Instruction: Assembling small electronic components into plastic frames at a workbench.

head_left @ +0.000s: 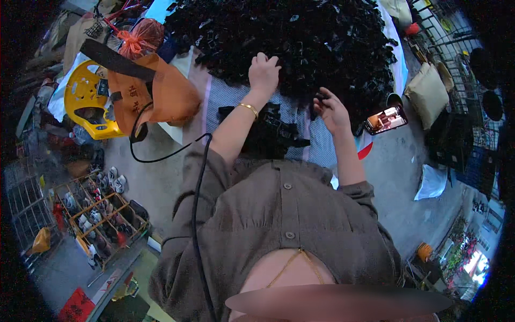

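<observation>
Pale patterned cloth (221, 102) covered the work surface, and closest to the person's brown shirt (252, 201) a small cluster of black pieces (273, 131) lay on it. Just beyond, the right hand (335, 112) had its fingers half curled, narrowed on what looked like one small black piece (322, 96). Farther out, the left hand (264, 72) arched over the near edge of a broad heap of black pieces (322, 43); its fingertips were hidden, so I couldn't tell whether they gripped anything. To my eye, the step was picking pieces out of the heap, and the next move called for the left fingers to part one from its tangled neighbours. I counted two hands, one heap and one small cluster; the pieces themselves were too many to number. Off to the right sat one lit phone (386, 120); to the left, one orange bag (174, 94), one yellow plastic stool (75, 90) and, well apart, one shoe rack (103, 220).
</observation>
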`<state>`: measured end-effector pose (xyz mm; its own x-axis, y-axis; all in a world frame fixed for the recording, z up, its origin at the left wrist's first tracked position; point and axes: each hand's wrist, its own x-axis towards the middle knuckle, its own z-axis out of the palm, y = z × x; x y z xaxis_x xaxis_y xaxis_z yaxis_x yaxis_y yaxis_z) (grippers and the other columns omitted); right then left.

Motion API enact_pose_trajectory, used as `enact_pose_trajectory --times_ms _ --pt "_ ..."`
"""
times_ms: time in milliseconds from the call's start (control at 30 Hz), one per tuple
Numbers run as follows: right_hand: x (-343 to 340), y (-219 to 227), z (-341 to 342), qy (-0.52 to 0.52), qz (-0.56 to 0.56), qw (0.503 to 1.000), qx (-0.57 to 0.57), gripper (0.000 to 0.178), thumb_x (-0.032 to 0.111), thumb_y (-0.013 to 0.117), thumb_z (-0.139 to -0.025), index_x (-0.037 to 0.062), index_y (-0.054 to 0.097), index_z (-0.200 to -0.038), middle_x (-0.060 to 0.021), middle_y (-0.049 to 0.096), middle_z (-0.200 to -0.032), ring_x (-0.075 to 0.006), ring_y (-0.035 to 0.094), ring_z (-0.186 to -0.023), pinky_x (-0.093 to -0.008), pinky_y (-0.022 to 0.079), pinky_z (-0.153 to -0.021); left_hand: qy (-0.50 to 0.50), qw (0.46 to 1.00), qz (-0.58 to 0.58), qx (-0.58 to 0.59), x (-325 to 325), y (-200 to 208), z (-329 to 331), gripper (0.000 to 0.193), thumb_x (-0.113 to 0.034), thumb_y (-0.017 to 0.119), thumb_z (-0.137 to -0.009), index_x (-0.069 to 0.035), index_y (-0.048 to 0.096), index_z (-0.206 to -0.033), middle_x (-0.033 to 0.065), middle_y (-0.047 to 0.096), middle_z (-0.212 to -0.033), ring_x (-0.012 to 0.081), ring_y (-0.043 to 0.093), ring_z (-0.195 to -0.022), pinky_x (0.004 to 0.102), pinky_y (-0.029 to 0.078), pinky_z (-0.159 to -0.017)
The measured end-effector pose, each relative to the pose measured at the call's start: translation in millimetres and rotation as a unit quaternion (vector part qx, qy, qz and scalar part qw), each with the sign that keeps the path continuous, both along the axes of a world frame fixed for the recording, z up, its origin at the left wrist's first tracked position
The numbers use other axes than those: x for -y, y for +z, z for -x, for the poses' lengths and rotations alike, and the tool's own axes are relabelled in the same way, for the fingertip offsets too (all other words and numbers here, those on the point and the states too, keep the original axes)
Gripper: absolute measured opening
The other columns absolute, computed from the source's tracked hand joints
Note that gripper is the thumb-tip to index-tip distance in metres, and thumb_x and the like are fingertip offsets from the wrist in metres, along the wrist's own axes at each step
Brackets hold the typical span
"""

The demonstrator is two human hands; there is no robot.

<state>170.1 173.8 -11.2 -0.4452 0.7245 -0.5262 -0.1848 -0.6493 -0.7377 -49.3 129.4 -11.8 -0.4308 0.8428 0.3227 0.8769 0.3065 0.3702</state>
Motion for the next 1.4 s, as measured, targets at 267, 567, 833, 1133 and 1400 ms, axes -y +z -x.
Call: enact_pose_trajectory --times_ms 267,567,833,1133,1400 --pt "14 18 6 -0.041 0.066 0.989 -0.122 0.028 0.014 0.049 -0.089 -0.0008 0.05 -0.113 -0.0137 0.057 -0.097 -0.0241 0.057 -0.087 -0.0332 0.049 -0.073 -0.024 0.964 -0.161 0.208 2 0 3 0.029 -0.021 0.069 -0.073 -0.005 0.059 -0.094 0.011 0.05 -0.091 0.0261 0.052 -0.078 0.0354 0.046 -0.07" --pt "34 22 11 0.027 -0.033 0.999 -0.031 0.038 0.009 0.055 -0.087 0.0026 0.044 -0.123 -0.0083 0.056 -0.107 -0.0158 0.055 -0.096 -0.0304 0.046 -0.081 0.205 0.959 0.018 0.194 -21 26 19 0.037 -0.028 0.067 -0.072 0.0 0.057 -0.095 0.0174 0.049 -0.101 0.0332 0.054 -0.087 0.0398 0.047 -0.076" --pt "37 42 18 0.049 -0.016 0.996 -0.068 0.037 0.006 0.056 -0.085 0.0017 0.046 -0.121 -0.0079 0.058 -0.108 -0.0146 0.057 -0.09 -0.0264 0.047 -0.076 0.107 0.961 -0.136 0.216 0 -6 27 0.014 -0.014 0.059 -0.076 -0.001 0.063 -0.081 0.0138 0.062 -0.081 0.029 0.058 -0.078 0.0353 0.046 -0.071" --pt "39 43 27 0.029 -0.354 0.932 0.074 0.034 -0.01 0.054 -0.076 0.0023 0.057 -0.107 -0.0069 0.056 -0.112 -0.0117 0.057 -0.093 -0.0213 0.045 -0.074 -0.044 0.558 -0.055 0.827 55 25 -18 0.033 -0.002 0.051 -0.085 0.0 0.047 -0.117 0.0086 0.058 -0.094 0.0174 0.061 -0.076 0.0279 0.051 -0.071" --pt "62 67 34 0.135 -0.512 0.846 0.067 0.038 -0.005 0.054 -0.069 0.0044 0.062 -0.104 -0.0123 0.055 -0.117 -0.0229 0.056 -0.102 -0.0276 0.045 -0.084 -0.038 0.67 -0.049 0.74 99 62 -45 0.032 -0.002 0.057 -0.083 0.001 0.05 -0.114 0.0079 0.059 -0.099 0.014 0.058 -0.088 0.0256 0.05 -0.075"
